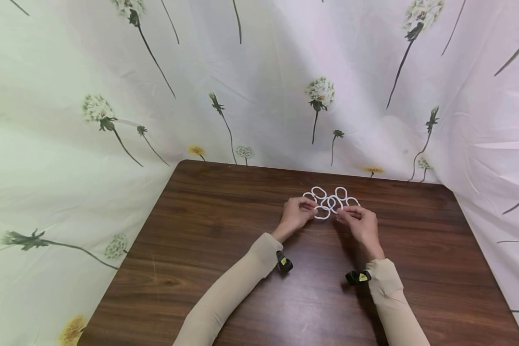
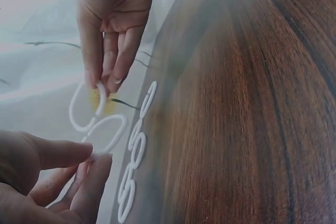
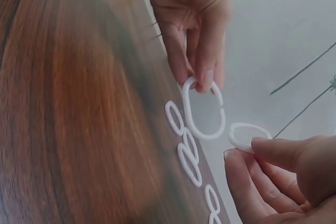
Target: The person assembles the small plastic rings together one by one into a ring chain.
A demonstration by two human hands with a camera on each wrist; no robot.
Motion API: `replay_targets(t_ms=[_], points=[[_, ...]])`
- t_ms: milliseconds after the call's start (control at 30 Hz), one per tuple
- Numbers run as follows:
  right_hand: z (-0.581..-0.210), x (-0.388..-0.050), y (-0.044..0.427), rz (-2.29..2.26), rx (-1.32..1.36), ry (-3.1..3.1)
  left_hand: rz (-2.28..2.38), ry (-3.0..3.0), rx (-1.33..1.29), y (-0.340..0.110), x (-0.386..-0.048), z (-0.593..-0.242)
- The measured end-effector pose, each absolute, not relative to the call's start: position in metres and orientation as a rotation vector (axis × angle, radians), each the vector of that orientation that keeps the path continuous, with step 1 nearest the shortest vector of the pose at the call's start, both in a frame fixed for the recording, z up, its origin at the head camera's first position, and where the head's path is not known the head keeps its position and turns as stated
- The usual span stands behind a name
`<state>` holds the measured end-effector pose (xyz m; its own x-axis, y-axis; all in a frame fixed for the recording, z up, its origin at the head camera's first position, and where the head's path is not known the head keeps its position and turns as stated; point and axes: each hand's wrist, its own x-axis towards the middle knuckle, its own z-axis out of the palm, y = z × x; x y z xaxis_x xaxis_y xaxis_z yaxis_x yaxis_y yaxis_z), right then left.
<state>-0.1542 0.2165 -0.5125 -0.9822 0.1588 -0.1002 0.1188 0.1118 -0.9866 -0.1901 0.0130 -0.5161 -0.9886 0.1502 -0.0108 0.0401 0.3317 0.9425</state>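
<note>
Ring L (image 3: pixel 187 109): wht oval, sm. gap in rim; pinched in L hand (image 1: pixel 297 213), held up.
Ring R (image 2: pixel 72 109): wht oval; pinched in R hand (image 1: pixel 361 225), tilted, nr Ring L.
Other rings (image 2: pixel 143 150): several wht ovals, flat on tbl (image 1: pixel 225 230), some overlapping.

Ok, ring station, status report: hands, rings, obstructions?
Left hand pinches one white ring. Right hand pinches another ring. Held rings apart; more rings on table behind. No obstruction seen between hands.
</note>
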Motion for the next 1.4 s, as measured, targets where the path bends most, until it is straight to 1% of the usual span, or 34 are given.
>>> replay_targets(t_ms=[633, 933, 1400], points=[[-0.505, -0.150, 0.201, 2.282, -0.251, -2.116, 1.891, 2.363, 0.155, 0.010, -0.185, -0.513], [-0.505, -0.151, 0.198, 2.296, -0.244, -2.116, 2.027, 2.173, 0.095, 0.012, -0.184, -0.510], [-0.508, -0.150, 0.194, 2.306, -0.284, -2.106, 2.088, 2.058, 0.023, 0.013, -0.182, -0.513]])
